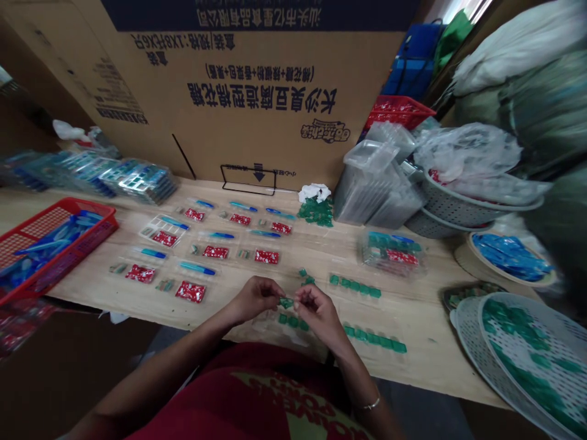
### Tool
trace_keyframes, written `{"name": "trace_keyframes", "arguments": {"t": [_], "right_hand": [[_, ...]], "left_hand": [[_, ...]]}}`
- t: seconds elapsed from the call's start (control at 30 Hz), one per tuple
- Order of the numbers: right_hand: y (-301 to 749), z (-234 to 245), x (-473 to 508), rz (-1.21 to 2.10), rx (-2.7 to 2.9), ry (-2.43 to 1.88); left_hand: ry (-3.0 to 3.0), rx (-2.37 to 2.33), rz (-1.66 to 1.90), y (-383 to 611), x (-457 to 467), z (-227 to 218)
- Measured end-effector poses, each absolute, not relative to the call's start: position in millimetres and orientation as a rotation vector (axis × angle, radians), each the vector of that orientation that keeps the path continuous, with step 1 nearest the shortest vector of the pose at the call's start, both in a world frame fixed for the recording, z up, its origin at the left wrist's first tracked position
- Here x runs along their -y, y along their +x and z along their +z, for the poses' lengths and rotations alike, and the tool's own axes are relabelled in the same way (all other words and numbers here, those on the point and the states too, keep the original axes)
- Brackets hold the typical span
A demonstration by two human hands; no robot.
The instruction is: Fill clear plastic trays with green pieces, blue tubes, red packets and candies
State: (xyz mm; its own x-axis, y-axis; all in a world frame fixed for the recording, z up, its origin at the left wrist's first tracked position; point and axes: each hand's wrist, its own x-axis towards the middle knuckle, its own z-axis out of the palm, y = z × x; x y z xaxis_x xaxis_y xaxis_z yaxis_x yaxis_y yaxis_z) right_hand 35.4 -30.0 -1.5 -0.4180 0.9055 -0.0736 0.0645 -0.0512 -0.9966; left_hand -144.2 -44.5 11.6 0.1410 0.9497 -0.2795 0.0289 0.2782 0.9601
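Pinching a small green piece [286, 302], glossy and roughly square, just above the wooden table [413, 354], between the left hand [257, 299] and the right hand [318, 313], with fingers curled inward and pressed together, not spread. Fingertips partly hiding the piece, so its exact shape stays hard to make out.

Counting more green pieces nearby: a short row [292, 322] of about four just below the hands, a row [354, 285] of about six to the right, a longer row [373, 338] of about seven nearer the right forearm, and two loose ones [305, 276] just beyond the fingers. Farther back, a heaped pile of green pieces [315, 212] beside white tissue [314, 193].

Across the table, eight red sachets [215, 251] and eight blue sticks [221, 235] laid out in pairs. Around them, a red plastic basket [59, 244] of blue items on the left, stacked clear containers [376, 183] and grey perforated baskets [477, 208] at the back right, and a white perforated tray [518, 360] of green pieces at the lower right. Behind everything, a large cardboard box [247, 91].
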Motion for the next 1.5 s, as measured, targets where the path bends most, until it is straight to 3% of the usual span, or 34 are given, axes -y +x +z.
{"name": "trace_keyframes", "arguments": {"t": [0.23, 0.4, 0.5, 0.77, 1.17, 1.5], "right_hand": [[27, 7, 38, 1.352, 1.63, -1.225], [22, -2, 35, 1.658, 1.261, -1.206], [22, -8, 36, 1.724, 1.21, -1.19], [29, -14, 37, 1.537, 1.47, -1.154], [19, -6, 42, 1.411, 1.6, -1.142], [30, -10, 26, 1.78, 1.536, -1.003]], "left_hand": [[1.357, -1.421, 0.949, -126, 55, 20], [1.602, -1.505, 1.027, -117, 66, 22], [1.543, -1.504, 1.064, -113, 69, 20], [1.248, -1.499, 1.084, -114, 66, 13], [1.385, -1.482, 0.962, -121, 63, 6], [1.219, -1.346, 0.97, -136, 63, 9]]}}
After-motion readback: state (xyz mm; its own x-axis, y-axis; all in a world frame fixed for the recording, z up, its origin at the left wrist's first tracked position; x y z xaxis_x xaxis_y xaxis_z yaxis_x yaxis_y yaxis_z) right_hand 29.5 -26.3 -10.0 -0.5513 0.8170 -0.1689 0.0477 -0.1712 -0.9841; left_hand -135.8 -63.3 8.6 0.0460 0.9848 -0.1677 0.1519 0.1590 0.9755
